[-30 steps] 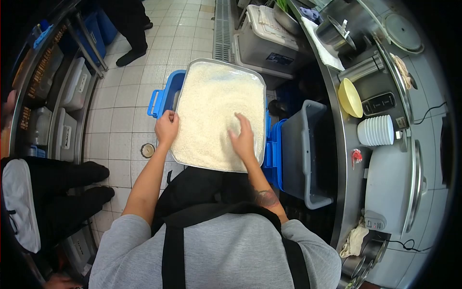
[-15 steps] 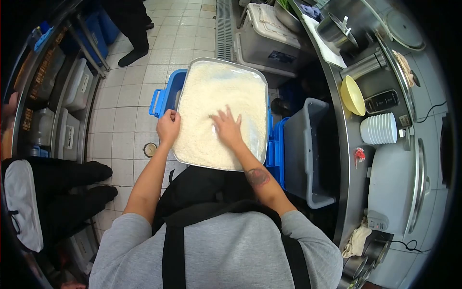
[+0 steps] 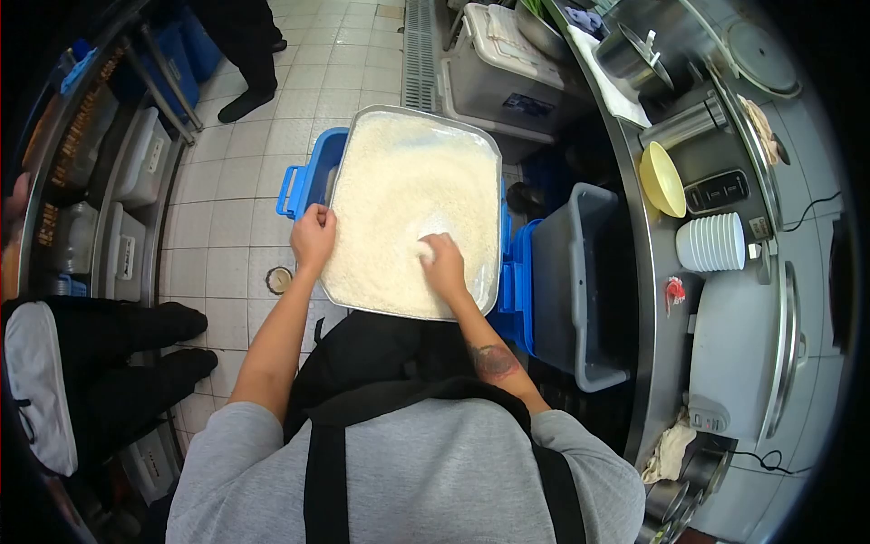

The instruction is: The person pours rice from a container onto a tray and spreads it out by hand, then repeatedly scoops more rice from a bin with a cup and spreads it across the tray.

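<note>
A broad metal tray (image 3: pixel 497 272) in front of my body holds a layer of pale, crumb-like grains (image 3: pixel 390 181). The tray rests over a blue bin (image 3: pixel 322 172) with clip handles. At its left rim, my left hand (image 3: pixel 314 239) is closed on the edge. My right hand (image 3: pixel 444 267) is in the lower right part of the grains, its fingers curled inward. What those fingers enclose is hidden. A thinner, shiny patch of grains lies just above the right hand.
To the right stand a grey tub (image 3: pixel 584 281) and a steel counter with a yellow bowl (image 3: pixel 662 179) and stacked white bowls (image 3: pixel 711 242). A small round container (image 3: pixel 278 280) sits on the floor at left. Two other people stand at the left and upper left.
My right hand has moved down and slightly right across the grains, and its spread fingers have curled in. My left hand stays at the tray's left rim.
</note>
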{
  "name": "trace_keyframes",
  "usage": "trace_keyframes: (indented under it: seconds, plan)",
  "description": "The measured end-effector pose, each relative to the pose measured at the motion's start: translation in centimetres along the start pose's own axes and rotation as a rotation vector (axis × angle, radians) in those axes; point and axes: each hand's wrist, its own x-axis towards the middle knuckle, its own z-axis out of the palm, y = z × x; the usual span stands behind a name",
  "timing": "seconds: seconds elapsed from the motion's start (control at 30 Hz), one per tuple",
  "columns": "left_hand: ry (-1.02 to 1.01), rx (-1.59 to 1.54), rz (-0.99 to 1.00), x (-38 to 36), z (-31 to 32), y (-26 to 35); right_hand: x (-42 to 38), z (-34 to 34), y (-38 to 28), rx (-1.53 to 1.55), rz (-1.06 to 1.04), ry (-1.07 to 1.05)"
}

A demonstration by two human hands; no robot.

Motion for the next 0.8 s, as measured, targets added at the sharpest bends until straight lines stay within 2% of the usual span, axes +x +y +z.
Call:
trace_keyframes:
  seconds: [0.07,0.2,0.27,0.3,0.37,0.5,0.57,0.7,0.8]
  plan:
    - [-0.005,0.008,-0.001,0.0,0.1,-0.1,-0.3,-0.1,-0.2,0.12,-0.099,-0.042]
    - [-0.025,-0.001,-0.011,0.1,-0.1,0.0,1.7,-2.2,-1.0,0.16,-0.085,-0.054]
    - [-0.017,0.007,-0.011,0.1,0.0,-0.2,3.5,-5.3,-3.6,0.386,0.241,-0.146]
    - [-0.015,0.015,-0.009,0.1,0.1,-0.2,4.3,-6.5,-4.4,0.387,0.24,-0.145]
    - [-0.017,0.021,-0.008,0.1,-0.1,0.1,5.5,-8.2,-5.4,0.854,0.337,-0.113]
    - [-0.015,0.019,-0.002,0.1,-0.1,0.1,6.0,-9.0,-5.7,0.929,0.187,-0.052]
    - [-0.015,0.022,-0.002,0.1,-0.1,0.0,5.8,-8.9,-5.8,0.687,0.063,0.051]
    - [-0.014,0.024,0.006,0.2,0.1,-0.3,5.5,-8.0,-5.9,0.771,0.109,0.073]
    - [-0.013,0.032,0.005,0.2,0.1,-0.3,5.1,-6.8,-4.7,0.652,0.02,0.111]
